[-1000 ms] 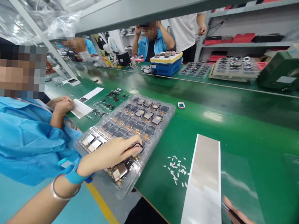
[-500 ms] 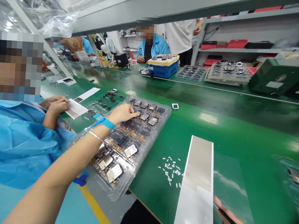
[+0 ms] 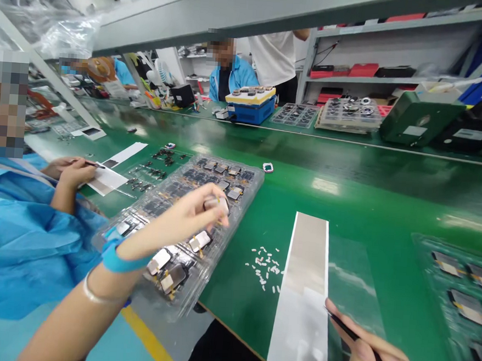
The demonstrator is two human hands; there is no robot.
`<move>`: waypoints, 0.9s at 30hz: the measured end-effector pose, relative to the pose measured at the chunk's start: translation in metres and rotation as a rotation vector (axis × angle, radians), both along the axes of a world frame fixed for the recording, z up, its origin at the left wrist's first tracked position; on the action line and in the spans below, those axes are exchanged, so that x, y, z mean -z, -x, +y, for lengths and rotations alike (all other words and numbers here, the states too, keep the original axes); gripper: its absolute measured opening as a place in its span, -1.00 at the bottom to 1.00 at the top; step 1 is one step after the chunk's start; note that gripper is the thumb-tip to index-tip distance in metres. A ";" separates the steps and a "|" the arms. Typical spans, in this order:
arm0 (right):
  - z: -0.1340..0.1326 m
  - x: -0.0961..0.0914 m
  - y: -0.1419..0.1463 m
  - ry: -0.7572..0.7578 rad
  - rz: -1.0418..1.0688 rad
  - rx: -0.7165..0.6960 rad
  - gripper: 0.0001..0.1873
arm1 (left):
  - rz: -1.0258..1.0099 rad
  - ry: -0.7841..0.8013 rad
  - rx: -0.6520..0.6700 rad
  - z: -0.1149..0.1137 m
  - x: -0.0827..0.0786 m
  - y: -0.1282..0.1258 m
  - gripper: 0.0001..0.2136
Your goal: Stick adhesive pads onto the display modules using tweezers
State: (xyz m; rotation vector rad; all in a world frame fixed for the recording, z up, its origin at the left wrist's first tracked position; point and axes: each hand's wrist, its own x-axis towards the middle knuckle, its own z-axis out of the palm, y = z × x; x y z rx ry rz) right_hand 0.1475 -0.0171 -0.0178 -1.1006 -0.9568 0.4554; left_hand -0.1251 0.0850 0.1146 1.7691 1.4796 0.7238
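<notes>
My left hand (image 3: 184,215) hovers over a clear plastic blister tray (image 3: 254,195), its fingers pinching a small pale piece (image 3: 219,205). The tray's pockets hold dark electronic modules, some with pale square tops and orange-yellow tabs. My right hand (image 3: 367,354) grips black tweezers (image 3: 352,335) at the lower right, their tip by the edge of a silver-and-white strip (image 3: 304,273). A scatter of small white bits (image 3: 262,267) lies on the green bench left of that strip. A blue wristband and a metal bangle circle my left wrist.
A co-worker in a blue sleeve (image 3: 22,242) holds tweezers over white paper at left. Another tray of modules (image 3: 456,294) sits at right. A blue fixture (image 3: 250,105) and a green machine (image 3: 420,121) stand across the bench.
My left hand has risen from the tray's far end, now pinching a pale piece. The whole view has swung slightly, shifting the bench leftward and showing more of the right-hand tray.
</notes>
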 end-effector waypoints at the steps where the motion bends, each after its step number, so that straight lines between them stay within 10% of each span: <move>1: 0.001 -0.008 0.005 -0.040 0.057 0.034 -0.78 | -0.040 0.012 0.040 -0.016 0.000 -0.012 -0.89; 9: -0.005 -0.037 -0.031 0.101 0.249 -0.040 -0.81 | 0.048 -0.016 0.301 -0.097 0.040 -0.082 -0.92; 19: -0.030 -0.002 -0.089 0.450 -0.082 0.012 -0.86 | 0.070 -0.137 0.702 -0.073 0.086 -0.166 -0.81; 27: -0.042 -0.003 -0.090 0.357 -0.179 -0.004 -0.87 | 0.197 -0.184 0.813 -0.073 0.099 -0.184 -0.73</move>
